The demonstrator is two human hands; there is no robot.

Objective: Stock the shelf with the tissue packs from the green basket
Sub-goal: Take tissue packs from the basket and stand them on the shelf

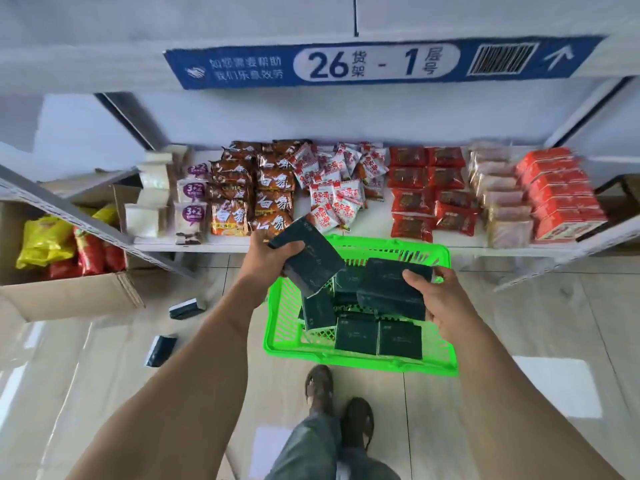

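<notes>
Gripping a dark tissue pack (306,256) with curled fingers, the left hand (268,252) holds it tilted above the green basket (360,362). The right hand (438,299) clasps a second pack (391,289), thumb on top. More packs (377,336) lie in the basket, below the shelf (377,211) of snacks (273,202).

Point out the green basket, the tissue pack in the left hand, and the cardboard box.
green basket (360,362): head view, near rim.
tissue pack in the left hand (308,259): head view, dark front face.
cardboard box (69,296): head view, front wall.
</notes>
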